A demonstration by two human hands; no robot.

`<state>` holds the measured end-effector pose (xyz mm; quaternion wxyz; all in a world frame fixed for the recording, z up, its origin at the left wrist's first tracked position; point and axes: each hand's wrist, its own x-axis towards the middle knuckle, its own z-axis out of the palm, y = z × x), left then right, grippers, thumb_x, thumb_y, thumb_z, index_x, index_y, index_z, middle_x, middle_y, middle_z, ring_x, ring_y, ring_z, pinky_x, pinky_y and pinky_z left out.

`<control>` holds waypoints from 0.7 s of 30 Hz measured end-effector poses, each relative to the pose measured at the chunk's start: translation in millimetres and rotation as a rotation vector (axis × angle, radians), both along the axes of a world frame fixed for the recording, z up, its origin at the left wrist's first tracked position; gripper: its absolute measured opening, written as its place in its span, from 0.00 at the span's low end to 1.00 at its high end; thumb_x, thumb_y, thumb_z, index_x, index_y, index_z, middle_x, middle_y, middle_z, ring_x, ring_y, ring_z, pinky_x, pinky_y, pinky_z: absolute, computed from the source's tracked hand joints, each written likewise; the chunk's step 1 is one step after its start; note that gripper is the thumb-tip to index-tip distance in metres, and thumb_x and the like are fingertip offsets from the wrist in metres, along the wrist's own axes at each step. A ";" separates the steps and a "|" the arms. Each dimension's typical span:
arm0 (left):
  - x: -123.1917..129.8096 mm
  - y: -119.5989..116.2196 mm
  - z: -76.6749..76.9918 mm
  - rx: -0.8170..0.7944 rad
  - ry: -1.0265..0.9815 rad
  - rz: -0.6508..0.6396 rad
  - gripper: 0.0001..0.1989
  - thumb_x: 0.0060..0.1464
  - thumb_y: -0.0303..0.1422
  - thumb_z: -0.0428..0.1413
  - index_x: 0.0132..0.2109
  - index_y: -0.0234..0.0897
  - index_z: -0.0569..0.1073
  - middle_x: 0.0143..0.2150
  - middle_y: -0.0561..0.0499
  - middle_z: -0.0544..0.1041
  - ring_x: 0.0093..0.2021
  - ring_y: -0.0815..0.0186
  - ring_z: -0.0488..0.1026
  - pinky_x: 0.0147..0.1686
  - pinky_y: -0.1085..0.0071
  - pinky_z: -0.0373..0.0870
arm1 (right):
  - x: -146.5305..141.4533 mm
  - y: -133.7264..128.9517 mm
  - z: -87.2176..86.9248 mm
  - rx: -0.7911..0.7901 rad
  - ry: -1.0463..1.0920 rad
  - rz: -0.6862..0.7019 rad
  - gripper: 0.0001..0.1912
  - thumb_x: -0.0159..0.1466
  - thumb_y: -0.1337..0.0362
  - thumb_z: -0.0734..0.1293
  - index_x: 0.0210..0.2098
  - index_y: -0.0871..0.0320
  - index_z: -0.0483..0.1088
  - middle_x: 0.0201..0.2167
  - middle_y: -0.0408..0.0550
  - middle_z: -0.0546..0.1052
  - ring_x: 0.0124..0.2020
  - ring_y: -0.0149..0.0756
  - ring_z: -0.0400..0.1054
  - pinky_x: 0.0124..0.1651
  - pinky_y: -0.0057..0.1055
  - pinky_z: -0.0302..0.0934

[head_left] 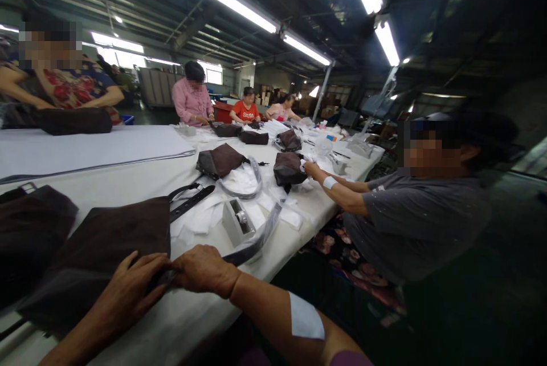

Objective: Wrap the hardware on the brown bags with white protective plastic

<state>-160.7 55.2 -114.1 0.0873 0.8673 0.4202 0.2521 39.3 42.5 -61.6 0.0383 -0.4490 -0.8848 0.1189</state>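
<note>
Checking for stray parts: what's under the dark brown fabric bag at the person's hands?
The dark brown fabric bag lies on the white-covered table; only the white cover shows along its edge. Whatever lies directly beneath the bag is hidden by it.

Worktop (pixel 141 334) is running away from the camera under a white cover, with a white padded sheet (pixel 85 152) lying along its left side. Dark brown bags (pixel 102 246) are sitting in a line down the middle, and a black strap (pixel 191 203) is lying against the nearest one. White tissue paper (pixel 196 220) and clear plastic film (pixel 273 206) are scattering around them. A grey dispenser with a roller (pixel 237 219) is sitting on the paper. Far-end items are too small to tell.
</note>
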 end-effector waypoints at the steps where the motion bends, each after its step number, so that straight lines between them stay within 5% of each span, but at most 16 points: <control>1: 2.4 -5.9 3.8 0.014 0.010 0.016 0.10 0.50 0.36 0.54 0.41 0.43 0.73 0.45 0.46 0.77 0.48 0.54 0.72 0.57 0.43 0.52 | -1.6 -3.1 0.7 0.012 0.005 0.006 0.18 0.63 0.50 0.58 0.42 0.52 0.72 0.37 0.48 0.78 0.38 0.44 0.72 0.35 0.35 0.64; 5: 7.5 -33.8 20.6 0.012 0.060 -0.010 0.09 0.50 0.25 0.49 0.36 0.40 0.71 0.39 0.51 0.77 0.49 0.62 0.70 0.59 0.47 0.49 | 2.9 -23.6 4.9 -0.002 0.048 0.009 0.14 0.63 0.56 0.61 0.41 0.57 0.72 0.35 0.51 0.77 0.38 0.42 0.71 0.40 0.35 0.62; 8: -2.1 -46.9 12.5 0.066 0.097 -0.018 0.09 0.51 0.23 0.48 0.35 0.39 0.69 0.32 0.53 0.75 0.50 0.63 0.68 0.61 0.47 0.44 | 34.8 -25.6 -7.1 0.038 0.155 0.092 0.36 0.52 0.56 0.71 0.58 0.57 0.61 0.45 0.54 0.74 0.46 0.46 0.67 0.49 0.40 0.59; 10: -15.3 -57.4 -1.8 0.118 0.126 -0.004 0.09 0.51 0.21 0.48 0.34 0.39 0.68 0.30 0.54 0.74 0.50 0.64 0.68 0.62 0.48 0.42 | 65.3 -19.6 -26.2 0.078 0.133 0.110 0.40 0.49 0.60 0.73 0.59 0.56 0.60 0.49 0.55 0.72 0.49 0.48 0.64 0.51 0.42 0.57; 13: -36.4 -77.8 -23.2 0.189 0.162 0.004 0.10 0.53 0.19 0.46 0.32 0.38 0.67 0.28 0.55 0.72 0.49 0.66 0.68 0.63 0.50 0.41 | 107.4 -13.1 -66.5 0.197 0.050 0.103 0.22 0.47 0.67 0.72 0.43 0.56 0.72 0.48 0.55 0.72 0.50 0.50 0.63 0.52 0.45 0.55; 17: -54.5 -98.3 -34.0 0.248 0.129 0.024 0.12 0.55 0.18 0.44 0.32 0.37 0.67 0.28 0.55 0.72 0.49 0.67 0.69 0.64 0.53 0.42 | 133.5 -19.7 -109.9 0.441 0.019 0.151 0.04 0.52 0.71 0.69 0.26 0.56 0.72 0.47 0.52 0.73 0.54 0.50 0.61 0.53 0.44 0.53; 19: -57.1 -102.9 -32.4 0.260 0.105 0.051 0.13 0.56 0.17 0.44 0.32 0.37 0.67 0.28 0.55 0.73 0.49 0.68 0.69 0.65 0.54 0.42 | 132.8 -22.6 -105.6 0.525 0.039 0.183 0.06 0.56 0.72 0.67 0.27 0.55 0.71 0.43 0.48 0.75 0.50 0.45 0.64 0.51 0.41 0.53; 21: -55.9 -104.2 -30.2 0.261 0.096 0.066 0.13 0.56 0.17 0.44 0.33 0.37 0.68 0.28 0.55 0.73 0.49 0.68 0.70 0.65 0.56 0.42 | 125.1 -16.7 -77.7 0.591 0.066 0.172 0.07 0.59 0.73 0.65 0.31 0.55 0.72 0.39 0.46 0.76 0.47 0.42 0.65 0.48 0.39 0.53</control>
